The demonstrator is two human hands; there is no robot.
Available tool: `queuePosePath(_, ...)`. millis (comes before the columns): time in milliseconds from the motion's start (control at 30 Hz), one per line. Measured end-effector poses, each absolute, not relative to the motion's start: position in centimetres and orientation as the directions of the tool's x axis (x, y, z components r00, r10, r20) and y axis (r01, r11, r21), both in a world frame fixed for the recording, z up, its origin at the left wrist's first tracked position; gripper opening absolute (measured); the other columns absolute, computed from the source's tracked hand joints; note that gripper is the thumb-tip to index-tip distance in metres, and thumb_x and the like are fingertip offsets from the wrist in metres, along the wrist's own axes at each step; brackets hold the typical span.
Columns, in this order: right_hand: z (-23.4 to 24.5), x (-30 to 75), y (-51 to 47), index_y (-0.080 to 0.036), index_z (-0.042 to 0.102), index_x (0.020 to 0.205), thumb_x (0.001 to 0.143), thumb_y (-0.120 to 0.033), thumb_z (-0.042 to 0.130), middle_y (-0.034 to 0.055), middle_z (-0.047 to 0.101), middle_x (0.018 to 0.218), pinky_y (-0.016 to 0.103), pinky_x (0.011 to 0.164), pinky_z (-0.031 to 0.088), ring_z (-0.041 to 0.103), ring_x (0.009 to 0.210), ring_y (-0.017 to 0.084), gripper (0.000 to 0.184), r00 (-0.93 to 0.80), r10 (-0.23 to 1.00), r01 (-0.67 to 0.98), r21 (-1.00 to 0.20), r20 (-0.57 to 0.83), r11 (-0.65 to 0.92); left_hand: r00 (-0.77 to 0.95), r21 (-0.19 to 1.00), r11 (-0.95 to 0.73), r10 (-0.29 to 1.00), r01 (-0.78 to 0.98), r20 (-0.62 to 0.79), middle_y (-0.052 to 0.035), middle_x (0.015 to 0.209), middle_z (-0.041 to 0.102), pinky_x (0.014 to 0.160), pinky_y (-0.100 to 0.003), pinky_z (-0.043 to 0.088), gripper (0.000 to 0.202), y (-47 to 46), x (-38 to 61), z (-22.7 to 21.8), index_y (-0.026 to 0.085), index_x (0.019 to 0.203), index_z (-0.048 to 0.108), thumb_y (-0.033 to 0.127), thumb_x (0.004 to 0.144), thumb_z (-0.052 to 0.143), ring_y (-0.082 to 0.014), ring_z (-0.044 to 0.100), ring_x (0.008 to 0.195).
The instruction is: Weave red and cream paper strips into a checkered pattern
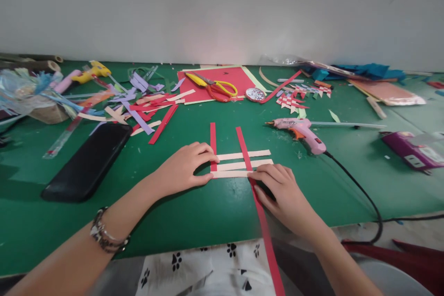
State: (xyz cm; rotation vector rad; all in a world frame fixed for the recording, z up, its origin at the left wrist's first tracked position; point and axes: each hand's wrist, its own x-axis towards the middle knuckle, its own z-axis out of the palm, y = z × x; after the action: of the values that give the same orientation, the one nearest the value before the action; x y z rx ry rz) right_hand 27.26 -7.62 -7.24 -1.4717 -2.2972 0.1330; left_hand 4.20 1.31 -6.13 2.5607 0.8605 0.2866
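Two red paper strips [243,145] lie upright on the green table, crossed by three cream strips [243,154] in a weave. My left hand [185,166] pinches the left end of the cream strips where they meet the left red strip [212,138]. At the right end of the lowest cream strip [231,174], my right hand [282,194] has its fingers curled, pressing on the long red strip [265,229] that runs off the table's front edge.
A pink glue gun [301,132] with its black cord [360,189] lies to the right. A black phone [88,162] lies on the left beside a heap of cut paper strips [145,106]. Yellow-handled scissors [215,85] rest on a red sheet [236,78] at the back.
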Motion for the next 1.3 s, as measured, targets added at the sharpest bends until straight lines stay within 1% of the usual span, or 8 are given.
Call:
queuePosePath(200,-7.4,27.4,-7.7,-0.019,0.055,0.097,0.085,-0.015,0.043,0.0045,0.060,0.091,0.033,0.075,0.038,0.051,0.085,0.018,0.018,-0.365,0.883,0.851,-0.278,0.296,0.445,0.781,0.461,-0.706,0.623,0.539,0.041,-0.0065,0.100,0.053,0.079,-0.035,0.040,0.028,1.1,4.3,-6.1,0.019,0.105,0.056,0.027,0.079,0.050,-0.0207,0.050,0.092)
queuePosePath(367,-7.4,27.4,-7.7,-0.019,0.055,0.096,0.084,-0.015,0.044,0.0045,0.060,0.091,0.033,0.074,0.038,0.051,0.084,0.018,0.017,-0.369,0.886,0.849,-0.285,0.282,0.445,0.789,0.468,-0.731,0.605,0.497,0.107,-0.0076,0.102,0.049,0.080,-0.031,0.041,0.030,1.0,4.8,-5.6,0.018,0.109,0.054,0.026,0.080,0.049,-0.0198,0.049,0.094)
queuePosePath(500,-7.4,27.3,-7.6,-0.019,0.055,0.096,0.085,-0.015,0.042,0.0050,0.061,0.089,0.033,0.072,0.038,0.051,0.083,0.018,0.017,-0.370,0.880,0.852,-0.270,0.297,0.449,0.828,0.457,-0.739,0.561,0.494,0.012,-0.0071,0.104,0.049,0.073,-0.027,0.043,0.034,1.2,5.9,-4.9,0.017,0.111,0.052,0.027,0.079,0.054,-0.0166,0.053,0.084)
queuePosePath(633,-7.4,27.3,-7.6,-0.019,0.056,0.095,0.085,-0.016,0.043,0.0045,0.061,0.088,0.033,0.073,0.038,0.052,0.082,0.018,0.017,-0.370,0.883,0.852,-0.273,0.289,0.446,0.850,0.435,-0.747,0.518,0.502,-0.091,-0.0049,0.099,0.051,0.065,-0.023,0.042,0.020,1.2,7.5,-4.5,0.016,0.099,0.057,0.026,0.085,0.046,-0.0131,0.055,0.072)
queuePosePath(900,-7.0,27.2,-7.6,-0.018,0.056,0.095,0.085,-0.015,0.044,0.0042,0.061,0.089,0.033,0.074,0.038,0.051,0.083,0.018,0.017,-0.362,0.890,0.849,-0.296,0.277,0.438,0.800,0.397,-0.709,0.587,0.583,-0.125,-0.0031,0.086,0.054,0.057,-0.021,0.040,0.021,1.3,8.6,-4.4,0.015,0.100,0.059,0.018,0.083,0.046,-0.0121,0.055,0.066)
queuePosePath(1067,-7.0,27.2,-7.7,-0.017,0.056,0.095,0.085,-0.015,0.043,0.0041,0.061,0.088,0.033,0.073,0.038,0.051,0.083,0.017,0.016,-0.368,0.890,0.853,-0.282,0.270,0.439,0.715,0.249,-0.678,0.691,0.692,-0.105,-0.0026,0.080,0.055,0.050,-0.023,0.036,0.017,0.2,9.6,-4.5,0.016,0.094,0.058,0.026,0.082,0.052,-0.0150,0.055,0.064)
queuePosePath(1167,-7.0,27.2,-7.7,-0.017,0.057,0.094,0.085,-0.015,0.045,0.0039,0.061,0.088,0.033,0.073,0.038,0.050,0.083,0.017,0.015,-0.371,0.887,0.851,-0.281,0.273,0.443,0.723,0.326,-0.671,0.688,0.666,-0.061,-0.0030,0.085,0.055,0.055,-0.023,0.039,0.015,-0.1,9.2,-4.4,0.017,0.093,0.057,0.025,0.082,0.051,-0.0148,0.055,0.067)
queuePosePath(1300,-7.0,27.2,-7.7,-0.017,0.056,0.094,0.085,-0.015,0.045,0.0039,0.061,0.091,0.033,0.075,0.038,0.050,0.085,0.017,0.015,-0.373,0.890,0.850,-0.289,0.262,0.441,0.750,0.467,-0.666,0.661,0.582,0.009,-0.0047,0.098,0.052,0.073,-0.026,0.043,0.025,0.6,6.5,-4.1,0.019,0.104,0.057,0.028,0.082,0.050,-0.0176,0.054,0.085)
